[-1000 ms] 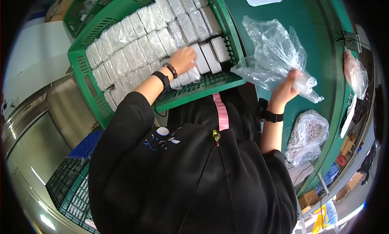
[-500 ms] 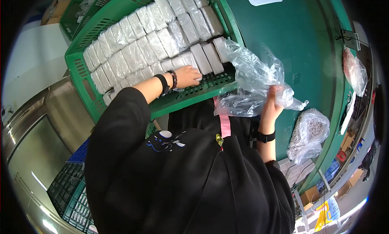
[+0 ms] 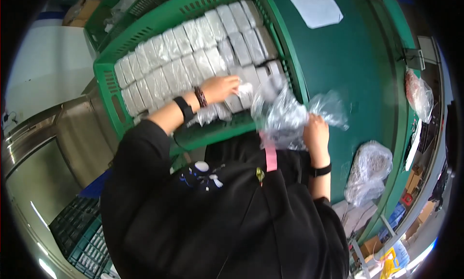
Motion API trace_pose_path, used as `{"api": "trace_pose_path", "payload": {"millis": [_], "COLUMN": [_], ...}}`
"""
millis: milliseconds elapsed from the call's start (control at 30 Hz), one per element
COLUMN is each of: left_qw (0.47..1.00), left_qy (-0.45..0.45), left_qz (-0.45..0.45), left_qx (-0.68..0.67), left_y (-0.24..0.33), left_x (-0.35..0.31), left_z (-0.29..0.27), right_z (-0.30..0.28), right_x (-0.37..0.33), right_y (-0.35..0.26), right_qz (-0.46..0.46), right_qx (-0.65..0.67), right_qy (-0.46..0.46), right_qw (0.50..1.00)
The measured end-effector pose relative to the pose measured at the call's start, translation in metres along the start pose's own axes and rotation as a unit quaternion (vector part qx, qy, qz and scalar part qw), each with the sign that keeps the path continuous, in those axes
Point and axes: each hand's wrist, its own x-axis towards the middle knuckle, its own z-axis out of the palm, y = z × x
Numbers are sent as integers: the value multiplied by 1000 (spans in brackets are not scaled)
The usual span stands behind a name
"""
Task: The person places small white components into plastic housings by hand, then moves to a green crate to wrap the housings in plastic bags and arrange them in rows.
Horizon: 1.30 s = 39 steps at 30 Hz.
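Observation:
My left hand (image 3: 220, 89) reaches over the near row in a green crate, its bent fingers pinching crinkled clear plastic film (image 3: 245, 89). Whether that film belongs to a wrapped block or to the bag is hard to tell. Grey-white rectangular blocks (image 3: 159, 85) stand in rows, many wrapped in clear plastic; a few at the near right look bare. At the crate's near right corner my right hand (image 3: 316, 134) is closed on a large crumpled clear plastic bag (image 3: 282, 117). The bag hangs over the crate rim and partly covers blocks there.
The green crate (image 3: 296, 69) rests beside a green tabletop (image 3: 357, 71). On the table lie a white sheet (image 3: 314, 7), a plastic bag of small greyish pieces (image 3: 369, 172) and a reddish bag (image 3: 418, 95). Another green crate (image 3: 101, 30) stands at the far left.
My left hand has risen and moved slightly away from me, with loose film now showing beneath its wrist. My right hand moved slightly left and nearer, drawing the bag along the crate corner.

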Motion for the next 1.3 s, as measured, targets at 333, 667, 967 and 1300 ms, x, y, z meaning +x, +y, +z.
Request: {"api": "trace_pose_path", "payload": {"millis": [333, 667, 967, 1300], "left_qw": [960, 986, 968, 958], "left_qy": [37, 88, 113, 162], "left_qz": [59, -1, 61, 43], "left_qx": [-272, -141, -215, -232], "left_y": [0, -5, 24, 97], "left_x": [-1, 27, 30, 40], "left_z": [8, -19, -34, -40], "right_z": [14, 3, 0, -1], "right_x": [-7, 9, 20, 51], "right_y": [-14, -68, -66, -64], "right_qz": [36, -3, -4, -206], "right_qx": [68, 147, 40, 306], "right_qy": [86, 72, -116, 91], "right_qw": [993, 987, 992, 925]}}
